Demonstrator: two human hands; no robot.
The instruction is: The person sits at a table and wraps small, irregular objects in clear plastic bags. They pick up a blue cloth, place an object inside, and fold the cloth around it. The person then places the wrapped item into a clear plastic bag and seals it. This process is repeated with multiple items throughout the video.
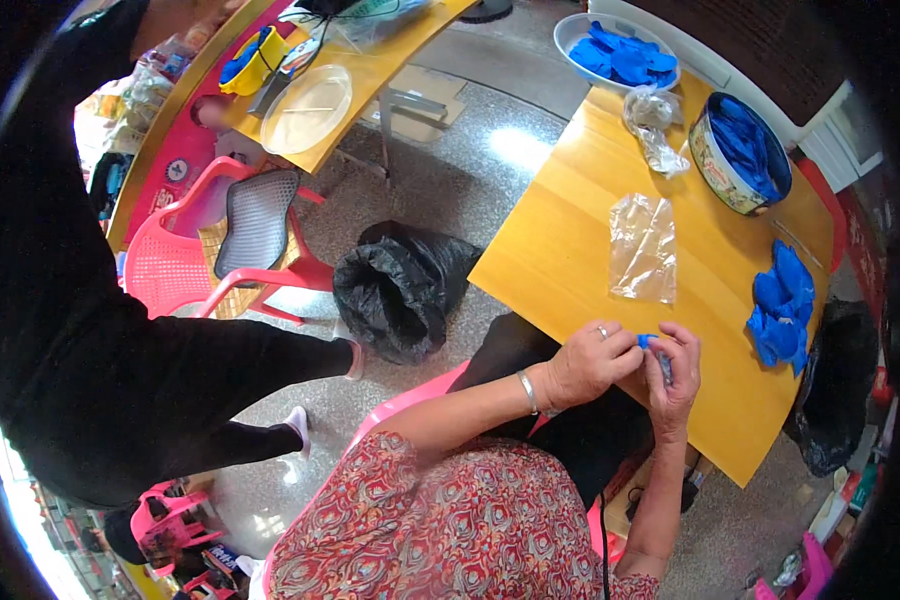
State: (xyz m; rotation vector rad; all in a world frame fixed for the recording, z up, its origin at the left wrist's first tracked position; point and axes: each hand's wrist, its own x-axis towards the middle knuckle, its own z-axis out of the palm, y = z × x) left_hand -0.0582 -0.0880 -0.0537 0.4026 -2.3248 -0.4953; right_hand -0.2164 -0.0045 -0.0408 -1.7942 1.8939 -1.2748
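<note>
Both hands meet at the near edge of the yellow wooden table (570,240); left hand (588,362), ring on one finger and a bangle at the wrist, has fingertips pinched together on a small blue piece (648,341); right hand (676,385) is curled shut around the same blue piece, a darker strip of it showing between thumb and fingers; the two hands touch each other at the piece; what the piece is exactly is too small to tell.

Just beyond the grip, further onto the table, lies a flat clear plastic bag (643,248); to the right of the grip, near the table's right edge, a pile of blue pieces (782,305); well beyond the grip, a round tin (738,152) filled with blue pieces, a crumpled clear bag (655,128) just left of the tin, and a white bowl (616,50) of blue pieces at the far corner.

Left of the grip, off the table on the floor, a black bin bag (402,285) stands open; further left a pink plastic chair (225,245) with a grey mesh back cushion; a person in black (90,330) stands at far left, well apart from the hands.
</note>
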